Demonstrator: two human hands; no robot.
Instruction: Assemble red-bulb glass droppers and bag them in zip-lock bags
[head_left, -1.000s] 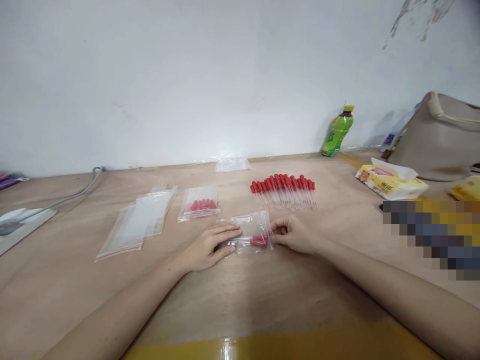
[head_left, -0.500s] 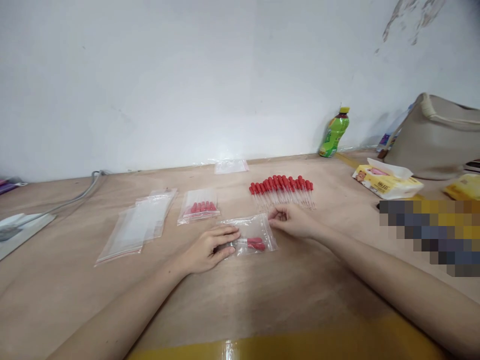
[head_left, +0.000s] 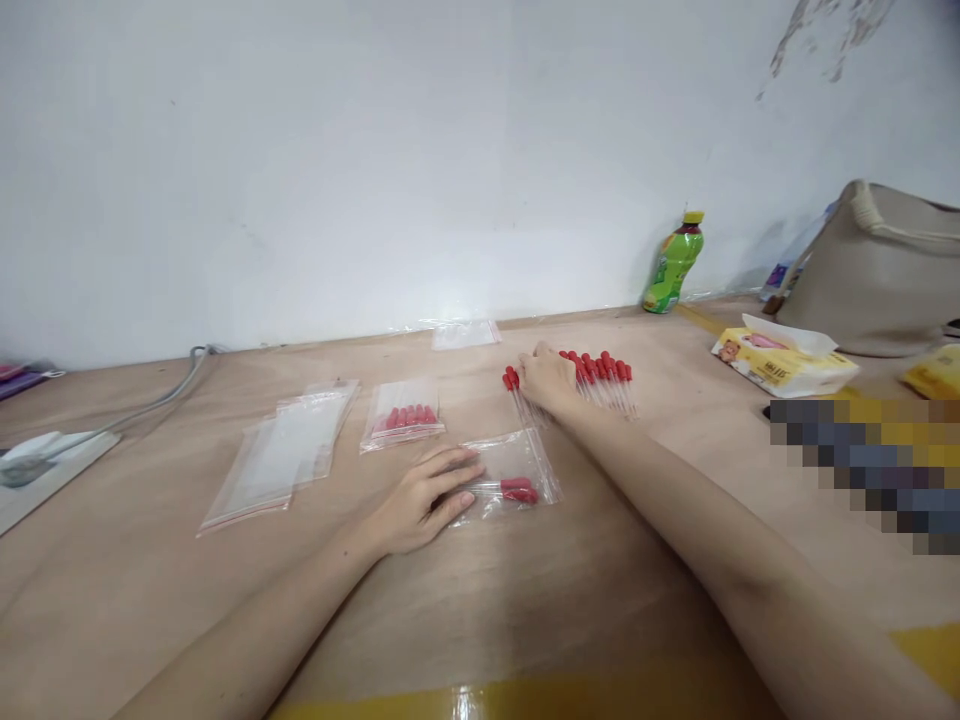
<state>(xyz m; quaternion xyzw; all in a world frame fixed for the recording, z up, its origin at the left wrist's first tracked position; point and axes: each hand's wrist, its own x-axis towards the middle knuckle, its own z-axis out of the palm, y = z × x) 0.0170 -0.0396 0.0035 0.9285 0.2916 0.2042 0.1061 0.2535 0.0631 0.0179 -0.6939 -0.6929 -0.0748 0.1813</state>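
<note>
My left hand (head_left: 429,500) lies with fingers spread on the left end of a clear zip bag (head_left: 529,455), pressing it to the table. Inside this bag are droppers with red rubber bulbs (head_left: 517,489), their clear stems running toward my fingers. Farther back, my right hand (head_left: 551,378) is curled down into a row of red-bulbed droppers (head_left: 606,370), fingertips closed among the bulbs on its left part. The hand itself hides the exact grip and several bulbs. A second zip bag (head_left: 405,395), with several red bulbs showing inside, lies left of the open-lying bag.
Flat zip bags (head_left: 289,445) overlap at left, and another bag (head_left: 466,335) lies by the wall. A grey cable (head_left: 169,392) runs at far left. On the right stand a green bottle (head_left: 675,262), a yellow tissue pack (head_left: 787,360) and a beige handbag (head_left: 874,280).
My right hand has moved from the bag's right edge up and left onto the dropper row. My left hand stays on the bag, and the view has shifted slightly.
</note>
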